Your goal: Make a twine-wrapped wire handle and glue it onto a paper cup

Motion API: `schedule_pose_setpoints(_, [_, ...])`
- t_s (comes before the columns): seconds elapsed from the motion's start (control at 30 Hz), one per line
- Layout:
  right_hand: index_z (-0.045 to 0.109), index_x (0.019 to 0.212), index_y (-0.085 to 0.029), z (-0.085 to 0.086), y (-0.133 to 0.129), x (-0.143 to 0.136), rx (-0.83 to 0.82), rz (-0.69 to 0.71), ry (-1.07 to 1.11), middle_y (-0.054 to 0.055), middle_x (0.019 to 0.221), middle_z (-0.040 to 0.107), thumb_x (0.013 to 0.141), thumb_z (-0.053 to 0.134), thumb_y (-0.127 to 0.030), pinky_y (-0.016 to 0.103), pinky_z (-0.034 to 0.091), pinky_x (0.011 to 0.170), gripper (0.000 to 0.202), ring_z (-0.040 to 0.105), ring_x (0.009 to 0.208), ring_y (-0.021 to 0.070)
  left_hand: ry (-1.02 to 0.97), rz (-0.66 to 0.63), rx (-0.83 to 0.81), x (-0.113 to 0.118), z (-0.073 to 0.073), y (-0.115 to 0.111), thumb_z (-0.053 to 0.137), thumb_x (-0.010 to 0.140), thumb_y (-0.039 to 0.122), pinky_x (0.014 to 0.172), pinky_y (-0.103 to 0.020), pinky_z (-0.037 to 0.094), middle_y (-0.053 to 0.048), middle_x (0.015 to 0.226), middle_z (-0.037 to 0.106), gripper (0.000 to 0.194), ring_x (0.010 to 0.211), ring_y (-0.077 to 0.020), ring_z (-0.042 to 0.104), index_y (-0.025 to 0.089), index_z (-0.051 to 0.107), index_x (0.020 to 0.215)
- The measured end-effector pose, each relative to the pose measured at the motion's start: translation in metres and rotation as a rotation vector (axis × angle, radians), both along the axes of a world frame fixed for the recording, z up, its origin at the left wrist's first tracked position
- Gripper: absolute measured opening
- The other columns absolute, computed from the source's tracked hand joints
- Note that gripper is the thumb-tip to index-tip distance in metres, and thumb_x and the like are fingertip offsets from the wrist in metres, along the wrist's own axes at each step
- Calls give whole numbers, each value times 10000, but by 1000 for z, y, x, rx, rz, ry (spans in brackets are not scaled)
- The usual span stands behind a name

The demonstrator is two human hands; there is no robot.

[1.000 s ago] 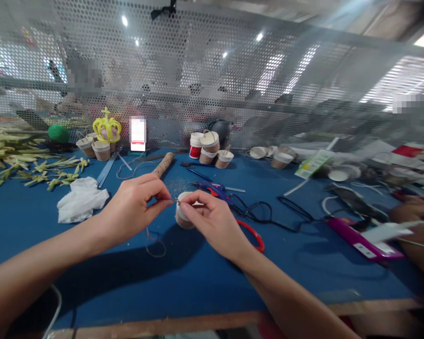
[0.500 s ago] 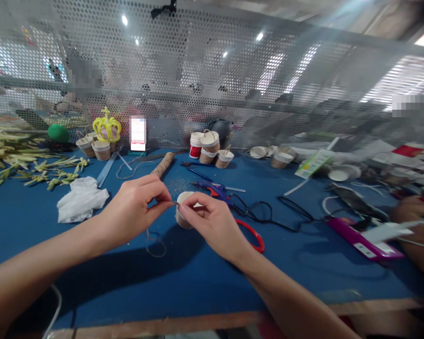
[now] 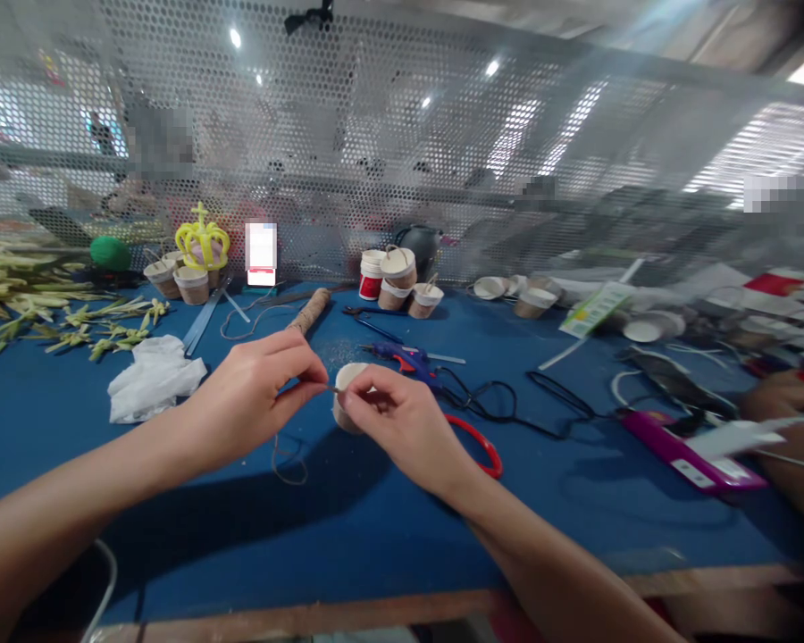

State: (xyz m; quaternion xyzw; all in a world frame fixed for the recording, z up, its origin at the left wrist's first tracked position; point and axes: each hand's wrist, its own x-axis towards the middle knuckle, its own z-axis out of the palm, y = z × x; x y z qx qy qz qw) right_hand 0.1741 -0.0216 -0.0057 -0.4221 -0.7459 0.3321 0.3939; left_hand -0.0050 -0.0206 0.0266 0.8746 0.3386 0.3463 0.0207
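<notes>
Both hands meet over the middle of the blue table. Between thumb and fingertips my left hand (image 3: 268,379) pinches a thin brown twine (image 3: 333,388), whose loose end curls down below that hand. My right hand (image 3: 402,415) pinches the same twine from the other side, a short stretch showing between the fingertips. Right behind the fingers stands a small paper cup (image 3: 345,413) with a brown wrap, partly covered by my right hand. Whether my right hand touches the cup I cannot tell.
A glue gun (image 3: 408,359), pliers (image 3: 375,323) and a twine roll (image 3: 312,311) lie beyond my hands. Red-handled scissors (image 3: 479,442) rest beside my right wrist. Left is a crumpled white cloth (image 3: 153,379); right, a purple power strip (image 3: 693,455) near another person's hand (image 3: 787,402).
My hands stay almost in place, still pinching the twine. Its hanging loop has swung slightly left, and a little more of the strand shows between my fingertips.
</notes>
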Motion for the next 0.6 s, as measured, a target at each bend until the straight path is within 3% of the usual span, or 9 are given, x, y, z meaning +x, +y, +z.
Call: schedule_pose_setpoints(0.6, [522,639,-162,5,-4,3,64,79,-29,10,646,502,779,499,-258,239,391,538,172,456,597,105,-46,-43,-146,0,-2,8,524,758,122,535,-168,389,-7,685,577,89,597,-73,503,133,606,726])
